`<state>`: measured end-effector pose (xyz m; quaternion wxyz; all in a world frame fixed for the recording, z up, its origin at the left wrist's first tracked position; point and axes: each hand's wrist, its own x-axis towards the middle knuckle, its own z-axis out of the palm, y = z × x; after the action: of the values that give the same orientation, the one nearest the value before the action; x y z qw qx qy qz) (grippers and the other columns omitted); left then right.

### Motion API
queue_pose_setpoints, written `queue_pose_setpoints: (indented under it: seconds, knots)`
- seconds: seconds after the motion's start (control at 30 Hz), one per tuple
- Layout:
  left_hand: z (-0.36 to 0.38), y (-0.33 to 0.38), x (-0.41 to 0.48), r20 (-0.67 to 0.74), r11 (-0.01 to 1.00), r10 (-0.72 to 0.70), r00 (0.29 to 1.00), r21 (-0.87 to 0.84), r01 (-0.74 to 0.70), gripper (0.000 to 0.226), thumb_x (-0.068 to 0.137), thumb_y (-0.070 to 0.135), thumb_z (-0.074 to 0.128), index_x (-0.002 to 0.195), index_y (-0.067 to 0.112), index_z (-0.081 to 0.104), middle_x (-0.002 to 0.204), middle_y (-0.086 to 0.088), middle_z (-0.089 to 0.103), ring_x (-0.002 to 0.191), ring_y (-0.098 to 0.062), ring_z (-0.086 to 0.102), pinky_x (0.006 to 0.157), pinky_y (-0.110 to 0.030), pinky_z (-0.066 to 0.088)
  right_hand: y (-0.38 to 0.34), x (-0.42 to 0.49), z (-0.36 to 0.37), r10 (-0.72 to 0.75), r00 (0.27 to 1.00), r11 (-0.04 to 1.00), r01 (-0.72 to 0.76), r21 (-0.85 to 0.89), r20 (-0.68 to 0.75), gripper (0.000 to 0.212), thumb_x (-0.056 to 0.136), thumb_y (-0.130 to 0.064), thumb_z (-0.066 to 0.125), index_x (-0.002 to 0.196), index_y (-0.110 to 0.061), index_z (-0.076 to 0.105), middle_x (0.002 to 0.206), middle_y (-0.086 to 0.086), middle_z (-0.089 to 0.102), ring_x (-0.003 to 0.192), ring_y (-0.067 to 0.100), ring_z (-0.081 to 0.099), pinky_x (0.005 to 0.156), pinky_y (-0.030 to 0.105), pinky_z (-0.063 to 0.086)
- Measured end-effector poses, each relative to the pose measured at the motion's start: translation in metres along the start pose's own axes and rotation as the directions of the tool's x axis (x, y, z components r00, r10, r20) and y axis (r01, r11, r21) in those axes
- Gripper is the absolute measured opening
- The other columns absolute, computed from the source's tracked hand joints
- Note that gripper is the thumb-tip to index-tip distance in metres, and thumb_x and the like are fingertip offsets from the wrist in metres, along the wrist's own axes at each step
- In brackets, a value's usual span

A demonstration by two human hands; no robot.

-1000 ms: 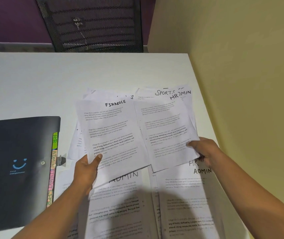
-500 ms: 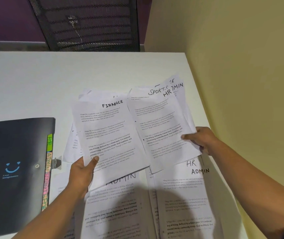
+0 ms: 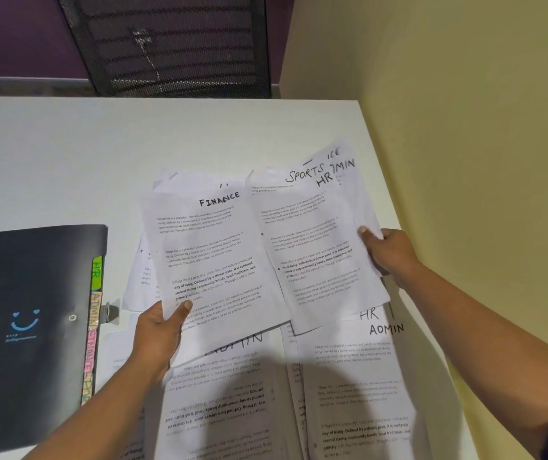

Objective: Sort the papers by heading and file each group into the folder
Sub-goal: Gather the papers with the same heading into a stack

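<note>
the left hand (image 3: 158, 330) pinches a finance sheet (image 3: 213, 257) by its lower corner; the right hand (image 3: 387, 252) grips a fan of sheets (image 3: 312, 247) headed sports, hr, admin. more papers (image 3: 359, 393) lie beneath both hands, a dark folder (image 3: 33, 293) left of the left hand.

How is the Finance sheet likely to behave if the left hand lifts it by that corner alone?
Probably floppy: the Finance sheet is thin paper, pinched by the left hand near its lower corner, so the far end should droop. Likely light, and slippery against neighbouring sheets.
</note>
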<state>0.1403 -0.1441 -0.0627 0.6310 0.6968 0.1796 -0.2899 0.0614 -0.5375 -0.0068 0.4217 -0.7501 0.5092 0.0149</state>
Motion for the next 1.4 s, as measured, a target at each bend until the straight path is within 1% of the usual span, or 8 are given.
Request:
queue_pose_setpoints:
  seconds: [0.1, 0.23, 0.63, 0.8, 1.03, 1.17, 1.3, 1.4]
  knots:
    - [-0.001, -0.006, 0.004, -0.015, 1.000, 0.024, 1.000, 0.015, -0.024, 0.037, 0.089, 0.024, 0.068, 0.122, 0.009, 0.065, 0.086, -0.010, 0.077, 0.082, -0.039, 0.062, 0.080, -0.035, 0.056, -0.001, 0.000, -0.007, -0.090, 0.994, 0.984, 0.078, -0.161, -0.067, 0.053, 0.100, -0.037, 0.051, 0.053, -0.013, 0.044, 0.050, 0.004, 0.048, 0.054, 0.026, 0.047, 0.054, 0.031, 0.032]
    - [-0.006, -0.011, 0.010, -0.017, 0.999, 0.018, 1.000, 0.032, -0.017, 0.025, 0.089, 0.025, 0.069, 0.113, 0.017, 0.068, 0.065, 0.012, 0.065, 0.067, -0.011, 0.039, 0.054, -0.015, 0.043, -0.003, 0.003, -0.023, -0.109, 0.978, 0.952, 0.052, -0.301, -0.176, 0.021, 0.086, -0.020, 0.061, 0.068, -0.008, 0.063, 0.062, 0.003, 0.059, 0.063, 0.029, 0.056, 0.057, 0.028, 0.040]
    - [-0.003, -0.006, 0.008, -0.003, 0.999, 0.008, 1.000, 0.037, -0.008, 0.018, 0.090, 0.020, 0.069, 0.107, 0.026, 0.067, 0.101, 0.006, 0.073, 0.100, -0.020, 0.067, 0.098, -0.040, 0.049, -0.027, -0.009, -0.057, -0.301, 0.882, 0.841, 0.065, -0.537, -0.364, 0.021, 0.093, -0.031, 0.058, 0.090, -0.015, 0.072, 0.087, 0.016, 0.071, 0.073, 0.033, 0.056, 0.063, 0.032, 0.042]
    - [-0.004, -0.003, 0.007, 0.022, 0.999, -0.023, 0.999, 0.030, 0.023, 0.025, 0.088, 0.024, 0.070, 0.112, 0.019, 0.068, 0.101, -0.002, 0.072, 0.092, -0.025, 0.065, 0.092, -0.038, 0.048, -0.054, -0.030, -0.099, -0.489, 0.748, 0.812, 0.202, -0.548, -0.449, 0.024, 0.094, -0.025, 0.055, 0.101, -0.011, 0.074, 0.093, 0.020, 0.074, 0.080, 0.040, 0.065, 0.067, 0.036, 0.046]
    - [-0.007, 0.015, -0.017, 0.006, 0.998, -0.041, 0.999, -0.041, 0.042, 0.024, 0.094, 0.008, 0.063, 0.117, 0.009, 0.065, 0.112, -0.012, 0.070, 0.099, -0.030, 0.066, 0.097, -0.046, 0.050, -0.072, -0.074, -0.163, -0.477, 0.566, 0.854, 0.478, -0.204, -0.672, 0.022, 0.093, -0.043, 0.053, 0.108, -0.035, 0.066, 0.101, -0.002, 0.075, 0.089, 0.016, 0.068, 0.088, 0.043, 0.055]
    - [-0.020, 0.024, -0.044, 0.018, 0.999, -0.004, 1.000, -0.032, 0.005, 0.023, 0.093, 0.011, 0.065, 0.115, 0.015, 0.067, 0.109, -0.007, 0.074, 0.097, -0.027, 0.069, 0.094, -0.050, 0.053, -0.054, -0.122, -0.149, -0.323, 0.700, 0.878, 0.473, 0.073, -0.637, 0.022, 0.088, -0.056, 0.061, 0.098, -0.039, 0.071, 0.092, -0.013, 0.074, 0.086, 0.015, 0.072, 0.078, 0.047, 0.060]
    - [-0.033, 0.031, -0.076, 0.047, 0.998, 0.008, 0.999, -0.064, -0.005, 0.024, 0.090, 0.002, 0.066, 0.110, 0.015, 0.069, 0.105, -0.008, 0.076, 0.096, -0.031, 0.072, 0.088, -0.053, 0.056, -0.039, -0.190, -0.097, -0.244, 0.897, 0.865, 0.374, 0.335, -0.369, 0.006, 0.091, -0.020, 0.069, 0.091, -0.017, 0.073, 0.085, 0.007, 0.076, 0.071, 0.018, 0.066, 0.066, 0.029, 0.056]
    - [-0.038, 0.035, -0.104, 0.082, 0.997, 0.045, 0.996, -0.058, -0.040, 0.025, 0.089, -0.001, 0.066, 0.108, 0.016, 0.071, 0.102, -0.005, 0.077, 0.091, -0.027, 0.074, 0.081, -0.045, 0.059, -0.017, -0.220, -0.058, -0.167, 0.979, 0.829, 0.202, 0.521, -0.113, 0.006, 0.091, -0.011, 0.068, 0.089, -0.009, 0.074, 0.088, 0.020, 0.076, 0.074, 0.024, 0.066, 0.076, 0.042, 0.054]
